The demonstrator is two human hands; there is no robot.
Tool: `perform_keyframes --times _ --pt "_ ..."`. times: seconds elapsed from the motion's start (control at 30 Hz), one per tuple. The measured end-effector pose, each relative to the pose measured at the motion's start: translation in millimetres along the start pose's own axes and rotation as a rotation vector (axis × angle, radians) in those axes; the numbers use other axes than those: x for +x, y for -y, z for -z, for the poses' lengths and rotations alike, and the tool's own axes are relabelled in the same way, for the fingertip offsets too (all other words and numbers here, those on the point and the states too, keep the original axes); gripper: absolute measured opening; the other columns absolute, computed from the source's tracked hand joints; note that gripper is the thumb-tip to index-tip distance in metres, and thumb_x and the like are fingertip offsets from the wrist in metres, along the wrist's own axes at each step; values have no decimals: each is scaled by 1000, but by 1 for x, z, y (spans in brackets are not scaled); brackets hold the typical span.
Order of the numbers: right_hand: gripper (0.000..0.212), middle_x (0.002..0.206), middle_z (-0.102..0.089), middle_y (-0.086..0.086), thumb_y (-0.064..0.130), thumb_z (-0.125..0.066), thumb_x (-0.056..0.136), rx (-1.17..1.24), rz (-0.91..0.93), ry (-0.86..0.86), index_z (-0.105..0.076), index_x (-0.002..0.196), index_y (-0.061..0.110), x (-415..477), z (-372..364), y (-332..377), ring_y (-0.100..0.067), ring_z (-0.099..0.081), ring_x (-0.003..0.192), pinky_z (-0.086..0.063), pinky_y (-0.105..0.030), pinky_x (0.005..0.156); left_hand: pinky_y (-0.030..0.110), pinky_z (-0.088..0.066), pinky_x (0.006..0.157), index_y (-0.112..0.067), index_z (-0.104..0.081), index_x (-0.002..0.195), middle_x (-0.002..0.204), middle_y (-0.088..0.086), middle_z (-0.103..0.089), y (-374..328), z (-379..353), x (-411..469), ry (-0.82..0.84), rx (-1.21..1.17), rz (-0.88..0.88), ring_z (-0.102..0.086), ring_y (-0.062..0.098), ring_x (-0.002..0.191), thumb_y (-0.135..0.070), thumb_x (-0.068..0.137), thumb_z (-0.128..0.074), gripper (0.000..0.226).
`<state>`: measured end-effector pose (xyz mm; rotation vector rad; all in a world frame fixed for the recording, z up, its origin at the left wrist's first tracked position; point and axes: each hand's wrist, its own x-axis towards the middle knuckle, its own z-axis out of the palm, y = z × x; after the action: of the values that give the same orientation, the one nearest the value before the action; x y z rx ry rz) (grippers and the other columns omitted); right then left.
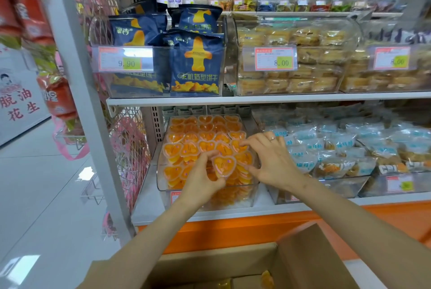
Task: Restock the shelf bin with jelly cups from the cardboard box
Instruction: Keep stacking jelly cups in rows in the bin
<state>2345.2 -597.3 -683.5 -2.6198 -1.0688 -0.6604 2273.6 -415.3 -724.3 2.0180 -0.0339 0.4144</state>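
**Shelf bin** [160, 169]: clear plastic, set on the lower shelf [233, 213].
- Edges: the front rim is seen just below the fingers of both hands. The left wall stands to the left of the left fingers [209, 156]. The right wall is crossed by the right hand [272, 160].
- Open room: a gap is left above the fingers, up to the upper shelf board [279, 98]. A bin of blue-wrapped packets [326, 148] is set just right of the right fingers [247, 142].

**Jelly cup** [224, 165]: heart-shaped, orange, with a clear film lid.
- It is held over the bin's front rows and grasped by the curled fingers of the left hand [200, 179].
- The right thumb is placed beside its right edge.
- The right fingers are spread straight and laid on cups in the bin, grasping nothing.
- Rows of like cups [205, 128] are packed behind the fingers.

**Cardboard box** [310, 263]: open, below both wrists.
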Motion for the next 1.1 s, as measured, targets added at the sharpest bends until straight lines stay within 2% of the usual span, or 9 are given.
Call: perform_keyframes --times 0.13,0.27,0.4,0.5,0.67,0.77,0.9,1.0,1.1 --pt "44 119 -54 8 31 -68 80 217 -44 116 -54 123 29 -3 -1 0 -14 -44 109 -32 -31 93 10 -40 90 -23 -44 120 117 -8 -48 0 -10 -4 -109 61 -61 -48 7 110 -9 72 -74 59" --pt "44 112 -58 10 17 -71 80 714 -86 210 -53 117 35 -1 5 12 -6 -56 92 -47 -18 77 6 -41 83 -25 -40 118 109 -13 -52 -7 -10 -5 -90 -30 -62 -51 0 100 -7 74 -74 59" --pt "35 104 -55 4 12 -76 75 738 -80 171 -62 103 29 2 7 17 -11 -57 90 -47 -22 79 20 -51 79 -22 -45 114 112 0 -62 -10 2 -2 93 -448 109 -60 11 100 6 81 -64 48" --pt "30 94 -54 6 11 -79 72 803 -108 122 -59 85 30 4 9 20 -14 -58 83 -49 -24 75 26 -50 78 -16 -55 110 103 4 -64 -10 4 -3 105 -671 217 -59 16 92 4 87 -56 30" --pt "55 119 -45 17 27 -81 71 728 19 253 -52 114 46 6 16 18 0 -46 103 -40 -10 86 25 -56 70 -4 -61 107 92 7 -70 -10 13 -2 189 -938 285 -64 16 88 -12 84 -50 27" --pt "69 119 -39 32 27 -79 73 706 48 363 -40 127 46 4 18 22 12 -39 111 -33 -3 91 31 -55 81 -3 -62 110 102 11 -69 -9 11 -3 228 -911 342 -64 20 95 -13 88 -50 27" --pt "61 106 -43 29 29 -80 72 645 17 319 -47 124 34 4 17 26 10 -44 105 -38 -14 95 35 -54 85 0 -59 115 111 19 -64 -9 11 -2 203 -814 380 -62 26 98 -14 95 -48 27" --pt "61 102 -48 21 42 -77 71 421 -49 205 -51 124 29 9 13 24 0 -43 100 -37 -30 99 30 -52 86 -19 -62 93 103 7 -66 -7 17 5 -41 -242 203 -60 24 100 -14 92 -55 8" --pt "66 108 -51 11 55 -72 70 210 -65 185 -50 127 30 15 -1 22 -5 -36 100 -32 -34 98 16 -42 77 -20 -59 100 104 -5 -60 -1 22 9 -71 115 -7 -53 11 95 -2 82 -60 26"
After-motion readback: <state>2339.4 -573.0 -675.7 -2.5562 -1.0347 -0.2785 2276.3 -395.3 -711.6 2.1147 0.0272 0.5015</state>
